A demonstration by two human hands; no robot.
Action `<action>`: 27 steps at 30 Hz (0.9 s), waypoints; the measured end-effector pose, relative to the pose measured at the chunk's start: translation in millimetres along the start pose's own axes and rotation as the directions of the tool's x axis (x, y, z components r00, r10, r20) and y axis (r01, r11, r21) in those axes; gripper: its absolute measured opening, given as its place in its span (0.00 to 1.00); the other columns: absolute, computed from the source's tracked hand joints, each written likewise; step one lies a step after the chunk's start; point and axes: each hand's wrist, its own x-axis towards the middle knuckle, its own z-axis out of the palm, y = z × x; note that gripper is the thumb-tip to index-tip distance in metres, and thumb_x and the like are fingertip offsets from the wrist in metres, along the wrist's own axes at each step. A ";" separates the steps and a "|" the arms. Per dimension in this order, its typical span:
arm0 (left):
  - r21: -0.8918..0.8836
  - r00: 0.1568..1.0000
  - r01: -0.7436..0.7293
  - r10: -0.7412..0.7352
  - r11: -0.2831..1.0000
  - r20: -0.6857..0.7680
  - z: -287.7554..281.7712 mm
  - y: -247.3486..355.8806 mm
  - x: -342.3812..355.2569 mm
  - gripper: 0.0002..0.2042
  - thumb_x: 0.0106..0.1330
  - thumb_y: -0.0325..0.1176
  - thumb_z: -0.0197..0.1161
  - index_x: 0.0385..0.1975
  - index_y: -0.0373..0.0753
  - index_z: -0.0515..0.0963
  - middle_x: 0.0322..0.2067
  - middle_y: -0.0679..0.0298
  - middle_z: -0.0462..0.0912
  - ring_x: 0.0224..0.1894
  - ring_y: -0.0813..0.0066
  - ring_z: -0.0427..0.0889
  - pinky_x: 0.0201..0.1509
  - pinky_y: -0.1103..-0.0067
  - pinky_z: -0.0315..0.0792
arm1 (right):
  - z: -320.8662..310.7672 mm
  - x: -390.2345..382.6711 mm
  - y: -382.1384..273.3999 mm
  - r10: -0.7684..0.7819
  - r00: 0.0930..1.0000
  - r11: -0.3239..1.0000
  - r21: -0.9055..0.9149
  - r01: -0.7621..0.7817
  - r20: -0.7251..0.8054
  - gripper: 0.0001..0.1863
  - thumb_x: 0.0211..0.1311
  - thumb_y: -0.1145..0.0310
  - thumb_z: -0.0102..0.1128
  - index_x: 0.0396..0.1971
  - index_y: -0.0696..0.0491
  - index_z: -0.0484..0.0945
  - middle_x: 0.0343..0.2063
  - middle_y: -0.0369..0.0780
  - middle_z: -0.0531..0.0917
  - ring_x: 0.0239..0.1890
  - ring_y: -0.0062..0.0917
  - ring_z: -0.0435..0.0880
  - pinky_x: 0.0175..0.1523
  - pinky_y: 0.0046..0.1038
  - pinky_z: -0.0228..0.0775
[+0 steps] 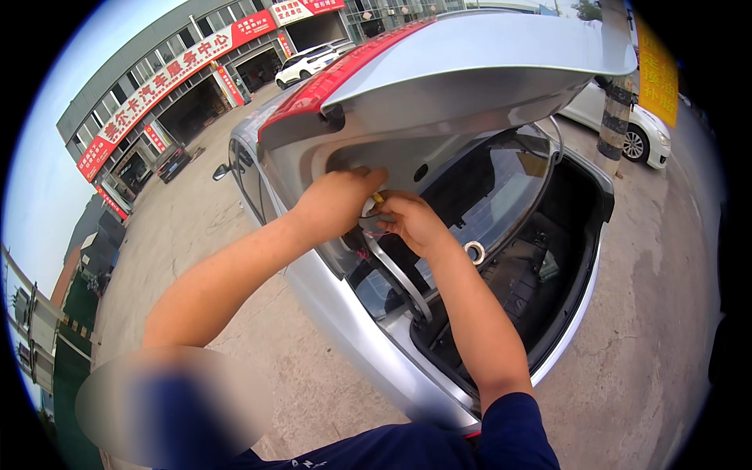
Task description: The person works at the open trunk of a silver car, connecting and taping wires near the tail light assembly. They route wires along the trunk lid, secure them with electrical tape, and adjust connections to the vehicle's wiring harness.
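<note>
Both my hands work close together under the raised silver trunk lid point(462, 70). My left hand point(345, 202) is closed, with its fingers curled by the lid's inner panel. Bent in from the other side, my right hand point(413, 222) pinches at a small yellow-and-white part point(377, 198) between the two hands. Thin reddish wires point(379, 233) show below the fingers, beside the curved hinge arm point(399, 276). What the left fingertips grip is hidden. A ring like a roll of tape point(474, 251) lies to the right of my right forearm.
The open trunk point(513, 286) has a dark lining and a raised rim point(583, 305). A striped post point(616, 121) and a white car point(627, 129) stand beyond it. Far left is a building with red signs point(180, 70). Concrete ground point(204, 188) surrounds the silver car.
</note>
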 end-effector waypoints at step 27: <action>0.061 0.998 0.028 -0.024 0.998 -0.058 16.4 -6.9 -0.1 0.27 0.57 0.17 0.67 0.58 0.40 0.72 0.30 0.50 0.87 0.37 0.43 0.90 0.37 0.55 0.81 | 11.4 -11.1 -1.5 -0.747 0.511 -0.157 -0.860 0.486 0.425 0.06 0.69 0.73 0.69 0.42 0.56 0.83 0.37 0.48 0.89 0.36 0.48 0.89 0.43 0.44 0.83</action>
